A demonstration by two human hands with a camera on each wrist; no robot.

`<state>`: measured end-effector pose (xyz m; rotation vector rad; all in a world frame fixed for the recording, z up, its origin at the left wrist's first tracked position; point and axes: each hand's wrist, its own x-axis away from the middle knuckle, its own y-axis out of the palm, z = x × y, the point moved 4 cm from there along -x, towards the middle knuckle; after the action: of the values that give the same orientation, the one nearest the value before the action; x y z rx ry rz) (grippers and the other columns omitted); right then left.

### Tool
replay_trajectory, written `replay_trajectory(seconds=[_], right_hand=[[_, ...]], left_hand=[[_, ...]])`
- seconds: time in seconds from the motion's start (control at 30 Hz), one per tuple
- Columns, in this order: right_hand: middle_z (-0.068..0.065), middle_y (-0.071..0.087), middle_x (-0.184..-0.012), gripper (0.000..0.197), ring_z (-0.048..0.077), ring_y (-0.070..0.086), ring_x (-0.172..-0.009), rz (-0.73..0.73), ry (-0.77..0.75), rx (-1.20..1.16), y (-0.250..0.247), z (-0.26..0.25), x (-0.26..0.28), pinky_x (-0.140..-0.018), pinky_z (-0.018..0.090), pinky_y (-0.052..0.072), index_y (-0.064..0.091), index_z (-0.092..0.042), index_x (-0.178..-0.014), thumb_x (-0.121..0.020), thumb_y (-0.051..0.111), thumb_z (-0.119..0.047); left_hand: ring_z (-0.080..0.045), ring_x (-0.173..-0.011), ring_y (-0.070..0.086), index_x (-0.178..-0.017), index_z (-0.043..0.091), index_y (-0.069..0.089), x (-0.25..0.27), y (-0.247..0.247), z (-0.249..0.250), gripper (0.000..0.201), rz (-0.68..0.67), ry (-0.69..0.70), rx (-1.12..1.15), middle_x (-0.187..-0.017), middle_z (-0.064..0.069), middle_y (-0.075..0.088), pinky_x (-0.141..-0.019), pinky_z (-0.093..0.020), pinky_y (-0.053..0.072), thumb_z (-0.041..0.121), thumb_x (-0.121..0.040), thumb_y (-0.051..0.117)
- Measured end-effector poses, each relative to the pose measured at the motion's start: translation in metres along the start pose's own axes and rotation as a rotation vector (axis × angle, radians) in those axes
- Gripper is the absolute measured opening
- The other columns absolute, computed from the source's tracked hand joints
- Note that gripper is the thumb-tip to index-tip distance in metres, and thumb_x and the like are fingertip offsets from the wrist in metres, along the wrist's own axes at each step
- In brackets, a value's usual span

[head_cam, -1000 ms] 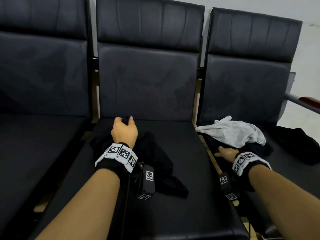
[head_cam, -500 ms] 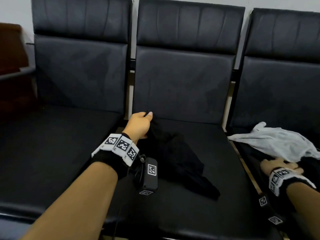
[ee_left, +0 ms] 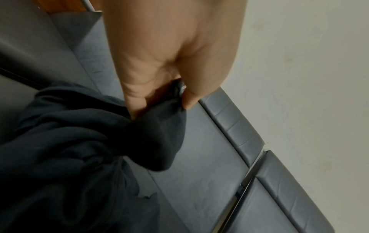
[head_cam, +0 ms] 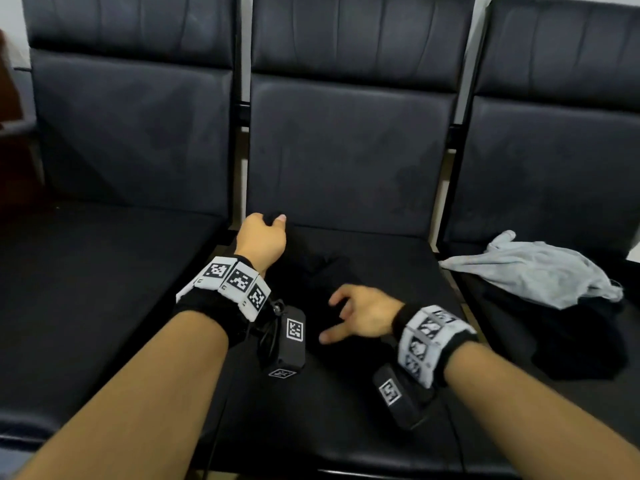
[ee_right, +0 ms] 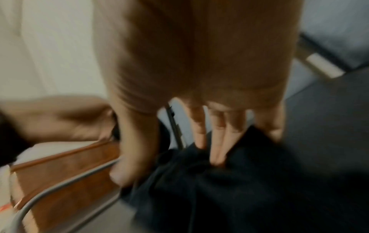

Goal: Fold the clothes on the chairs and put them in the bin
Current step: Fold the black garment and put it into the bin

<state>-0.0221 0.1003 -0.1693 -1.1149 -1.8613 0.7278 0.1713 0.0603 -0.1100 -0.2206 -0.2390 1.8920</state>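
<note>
Black garment (head_cam: 322, 289) on the middle chair (head_cam: 346, 410), one corner held.
Its far corner, at 11 o'clock of the heap, is pinched by the left hand (head_cam: 261, 240); the right hand (head_cam: 360, 315), fingers spread and nothing gripped, hovers at 5 o'clock. A second edge is best caught there, then the cloth drawn flat before folding.

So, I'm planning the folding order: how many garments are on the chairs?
3 visible: a black garment on the middle seat, pinched by the left hand; a light grey garment on the right seat; a second black garment under it. More may lie out of frame.
</note>
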Motion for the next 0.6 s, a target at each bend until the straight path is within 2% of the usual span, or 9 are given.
replay_trajectory(seconds=[0.03,0.1,0.17,0.23,0.3,0.37,0.43,0.5,0.6], right_hand=[[-0.003,0.065,-0.104,0.050,0.013,0.061,-0.097,0.036,0.001,0.106,0.008,-0.003,-0.005,-0.078,0.020,0.044,0.062,-0.022,-0.115,-0.073,0.082,-0.037],[0.002,0.066,-0.103,0.034,0.018,0.062,-0.104,0.178,0.021,0.065,0.003,-0.004,-0.007,-0.081,0.018,0.041,0.068,-0.018,-0.112,-0.080,0.076,-0.027],[0.003,0.069,-0.115,0.029,0.019,0.060,-0.114,0.384,0.029,-0.108,-0.020,-0.003,0.000,-0.090,0.016,0.038,0.070,-0.017,-0.115,-0.087,0.070,-0.026],[0.002,0.066,-0.125,0.029,0.020,0.056,-0.121,0.574,0.013,-0.252,-0.048,-0.001,0.008,-0.097,0.018,0.036,0.069,-0.016,-0.118,-0.091,0.065,-0.026],[0.003,0.066,-0.123,0.026,0.021,0.056,-0.120,0.712,-0.032,-0.315,-0.070,-0.005,0.019,-0.093,0.020,0.037,0.069,-0.018,-0.117,-0.093,0.061,-0.024],[0.002,0.068,-0.117,0.021,0.022,0.058,-0.115,0.868,-0.087,-0.386,-0.090,-0.011,0.034,-0.085,0.018,0.035,0.068,-0.020,-0.113,-0.095,0.056,-0.023],[0.000,0.066,-0.115,0.022,0.022,0.056,-0.114,1.024,-0.103,-0.441,-0.108,-0.019,0.054,-0.084,0.018,0.033,0.066,-0.021,-0.114,-0.097,0.052,-0.023],[-0.006,0.065,-0.110,0.022,0.020,0.058,-0.112,1.084,-0.170,-0.522,-0.121,-0.030,0.066,-0.093,0.021,0.039,0.065,-0.024,-0.113,-0.096,0.051,-0.027],[-0.006,0.071,-0.102,0.020,0.017,0.065,-0.103,1.028,-0.335,-0.576,-0.129,-0.054,0.068,-0.098,0.042,0.048,0.067,-0.032,-0.098,-0.086,0.053,-0.040]], left_hand=[[-0.041,-0.104,0.060,-0.110,-0.006,0.059,-0.002,-0.003,-0.001,0.044,0.031,-0.006,0.004,-0.110,-0.027,0.063,-0.093,-0.049,0.050,0.035,-0.095,0.054],[-0.036,-0.104,0.062,-0.113,-0.002,0.060,-0.001,-0.014,-0.001,0.048,0.062,-0.048,0.059,-0.111,-0.018,0.065,-0.095,-0.046,0.051,0.039,-0.089,0.063],[-0.030,-0.096,0.066,-0.112,0.003,0.062,0.000,-0.028,0.000,0.066,0.040,-0.111,0.142,-0.107,-0.010,0.068,-0.088,-0.044,0.055,0.043,-0.063,0.082],[-0.029,-0.090,0.068,-0.108,0.003,0.063,0.000,-0.042,0.002,0.074,-0.023,-0.143,0.095,-0.101,-0.010,0.070,-0.083,-0.042,0.057,0.030,-0.045,0.091],[-0.032,-0.093,0.066,-0.111,0.000,0.059,0.001,-0.059,0.002,0.068,-0.029,-0.154,-0.083,-0.103,-0.014,0.067,-0.085,-0.042,0.056,0.011,-0.051,0.089],[-0.035,-0.103,0.061,-0.116,-0.001,0.055,0.001,-0.076,-0.001,0.057,0.037,-0.152,-0.320,-0.111,-0.017,0.063,-0.088,-0.038,0.052,0.006,-0.066,0.081],[-0.037,-0.115,0.053,-0.123,0.003,0.054,0.008,-0.086,-0.002,0.048,0.088,-0.187,-0.584,-0.124,-0.020,0.056,-0.092,-0.039,0.045,0.013,-0.079,0.070],[-0.038,-0.128,0.037,-0.134,0.015,0.046,0.022,-0.093,-0.002,0.059,0.099,-0.252,-0.750,-0.139,-0.021,0.039,-0.102,-0.045,0.036,0.025,-0.081,0.071],[-0.033,-0.133,0.033,-0.137,0.033,0.043,0.028,-0.079,0.009,0.087,-0.057,-0.037,-0.679,-0.144,-0.010,0.035,-0.109,-0.047,0.033,0.047,-0.062,0.086]])
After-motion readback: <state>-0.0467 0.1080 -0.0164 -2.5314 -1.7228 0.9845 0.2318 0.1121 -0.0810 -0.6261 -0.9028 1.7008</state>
